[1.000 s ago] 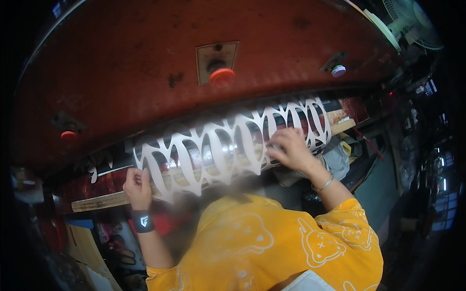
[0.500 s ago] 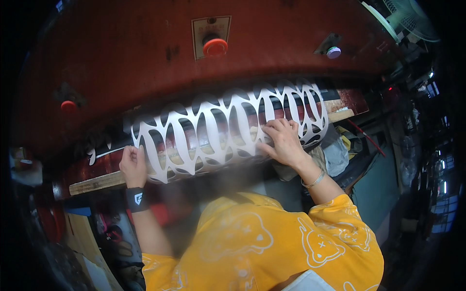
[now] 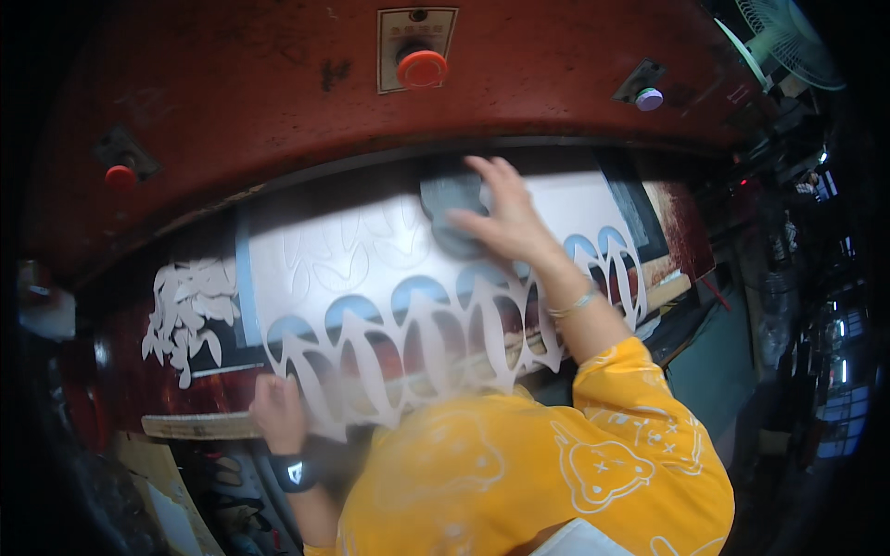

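Observation:
A white sheet (image 3: 362, 246) lies flat on the bed of a red press (image 3: 278, 83). Its near part is a web of leaf-shaped cut-outs (image 3: 417, 357) that hangs toward me. My left hand (image 3: 276, 412), with a dark wristband, pinches the web's lower left edge. My right hand (image 3: 505, 218) reaches forward under the press head, its fingers laid over a dark grey block (image 3: 447, 196) that sits on the sheet. Faint leaf outlines mark the uncut part of the sheet. My yellow printed shirt fills the lower middle.
A heap of white offcuts (image 3: 190, 310) lies on the bed at the left. The press front carries a red button (image 3: 422, 67), a second red button (image 3: 120, 176) and a pale button (image 3: 649, 97). A wooden board edge (image 3: 190, 426) runs by my left hand. A fan (image 3: 788, 37) stands top right.
The sheet now lies further in under the press, with uncut white area showing. My right hand left the web's right end and went forward onto the grey block. My left hand kept its grip.

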`<state>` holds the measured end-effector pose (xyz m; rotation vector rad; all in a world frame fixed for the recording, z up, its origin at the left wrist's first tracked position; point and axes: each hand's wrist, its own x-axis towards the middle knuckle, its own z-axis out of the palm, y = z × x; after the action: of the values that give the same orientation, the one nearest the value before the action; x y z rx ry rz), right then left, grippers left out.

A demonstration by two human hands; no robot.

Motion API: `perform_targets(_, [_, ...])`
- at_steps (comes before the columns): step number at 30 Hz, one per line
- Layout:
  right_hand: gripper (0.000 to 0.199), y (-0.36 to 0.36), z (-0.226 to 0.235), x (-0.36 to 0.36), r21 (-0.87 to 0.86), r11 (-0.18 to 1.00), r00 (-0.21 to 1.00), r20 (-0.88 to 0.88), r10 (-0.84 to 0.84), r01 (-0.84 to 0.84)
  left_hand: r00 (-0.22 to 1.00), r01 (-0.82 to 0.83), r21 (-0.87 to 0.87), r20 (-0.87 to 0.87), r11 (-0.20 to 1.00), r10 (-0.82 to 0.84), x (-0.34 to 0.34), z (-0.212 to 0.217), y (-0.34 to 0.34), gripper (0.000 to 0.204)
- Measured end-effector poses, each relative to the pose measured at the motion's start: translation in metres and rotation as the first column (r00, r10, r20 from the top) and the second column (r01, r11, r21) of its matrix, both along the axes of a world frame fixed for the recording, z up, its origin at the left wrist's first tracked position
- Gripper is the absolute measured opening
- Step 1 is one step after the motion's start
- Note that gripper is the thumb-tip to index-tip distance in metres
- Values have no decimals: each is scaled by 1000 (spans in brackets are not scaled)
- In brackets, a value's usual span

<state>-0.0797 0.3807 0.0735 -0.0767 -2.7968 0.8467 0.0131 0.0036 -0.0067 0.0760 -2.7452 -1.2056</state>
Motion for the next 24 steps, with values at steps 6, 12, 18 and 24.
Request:
perform_targets(6, [76, -14, -1, -40, -17, 999, 994, 99, 50, -49, 998, -28, 104, 50, 994, 23, 1, 1, -1, 17])
perform_targets(12, [70, 45, 9, -25, -234, 972, 998, 59, 2, 12, 998, -16, 110, 61, 994, 9, 3, 3, 1, 17])
perform_targets(18, [68, 45, -8, -30, 161, 983, 992, 65, -104, 92, 998, -4, 115, 58, 993, -2, 2, 3, -1, 16])
perform_targets(24, [71, 43, -8, -28, 221, 969, 988, 80, -129, 109, 999, -9, 110, 49, 994, 3, 4, -2, -2, 16])
